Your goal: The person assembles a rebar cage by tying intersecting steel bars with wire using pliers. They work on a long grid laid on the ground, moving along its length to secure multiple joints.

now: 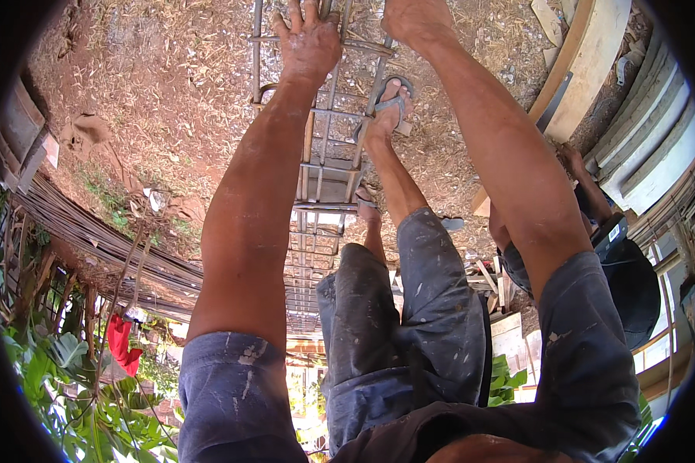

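A long rebar cage [316,166] of rusty bars tied with crosswise stirrups runs away from my body along the ground, between my forearms. Spread fingers of my left hand [310,42] rest across its far part, with the fingertips cut off by the upper edge. Beside the cage's right-hand bar, my right hand [418,21] has its fingers curled in against the bar; much of this hand is out of the picture. Dusty grey marks cover the back of my left hand.
My sandalled foot [394,104] stands beside the cage. A person in a dark cap [629,289] crouches at the right, near curved-looking wooden boards [587,73]. Long thin rods [123,235] lie at the left, by a red cloth [123,343] and green plants.
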`<action>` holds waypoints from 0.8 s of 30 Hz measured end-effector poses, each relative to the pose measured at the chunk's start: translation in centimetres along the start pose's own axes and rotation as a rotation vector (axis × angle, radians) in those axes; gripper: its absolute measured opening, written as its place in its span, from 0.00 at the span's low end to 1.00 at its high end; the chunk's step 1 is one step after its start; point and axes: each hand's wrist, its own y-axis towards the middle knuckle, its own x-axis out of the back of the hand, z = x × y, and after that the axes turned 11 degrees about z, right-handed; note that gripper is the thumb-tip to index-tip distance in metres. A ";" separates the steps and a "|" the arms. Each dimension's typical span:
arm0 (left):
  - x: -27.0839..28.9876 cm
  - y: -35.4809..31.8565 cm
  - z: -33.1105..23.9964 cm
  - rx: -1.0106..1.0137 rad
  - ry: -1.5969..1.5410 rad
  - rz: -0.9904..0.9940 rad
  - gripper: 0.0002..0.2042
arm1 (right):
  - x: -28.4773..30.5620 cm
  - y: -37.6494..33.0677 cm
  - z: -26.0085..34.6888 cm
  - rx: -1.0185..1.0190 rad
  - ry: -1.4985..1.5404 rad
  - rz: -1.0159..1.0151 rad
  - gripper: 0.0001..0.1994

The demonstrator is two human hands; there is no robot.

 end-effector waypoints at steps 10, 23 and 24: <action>0.4 0.3 -0.2 -0.016 0.008 0.016 0.16 | -0.8 4.0 -1.1 0.140 -0.114 0.001 0.10; 3.0 -5.1 2.3 0.063 -0.319 0.003 0.08 | -5.8 3.6 -0.7 0.373 0.124 0.023 0.12; 3.1 -5.6 2.1 0.079 -0.372 -0.012 0.09 | -4.6 2.6 0.0 0.233 0.191 0.037 0.12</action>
